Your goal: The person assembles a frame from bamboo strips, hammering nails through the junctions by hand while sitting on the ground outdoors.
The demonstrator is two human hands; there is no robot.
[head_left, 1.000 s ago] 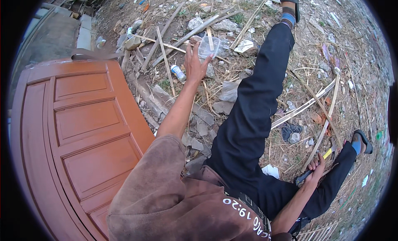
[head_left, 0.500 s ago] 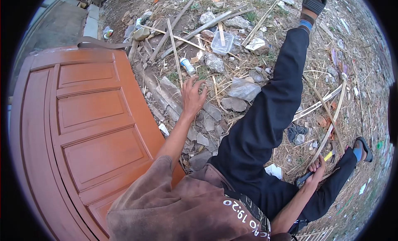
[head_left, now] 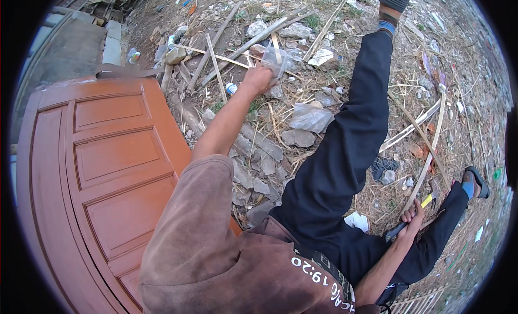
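Observation:
My left hand (head_left: 260, 79) reaches out over the ground to the near left edge of a clear plastic container (head_left: 280, 59). Its fingertips overlap the container and are mostly hidden, so I cannot tell if they pinch anything. A wooden strip (head_left: 275, 48) lies across the container. Beside my left wrist is a small white and blue bottle (head_left: 231, 88), partly covered by the arm. Near my lower right leg, my right hand (head_left: 413, 219) is closed around a hammer (head_left: 427, 201) with a yellow shaft and dark grip. The hammer's head points away from me.
A brown panelled wooden door (head_left: 121, 152) lies along my left side. Loose wooden strips (head_left: 217, 68), broken stones (head_left: 298, 138) and a crumpled clear plastic bag (head_left: 311, 117) cover the ground ahead. My legs (head_left: 353, 125) stretch out across the dry grass. A long pale strip (head_left: 431, 152) lies between them.
My left hand has moved forward, from near the bottle to the clear container. The view has shifted slightly. My right hand keeps its hold on the hammer.

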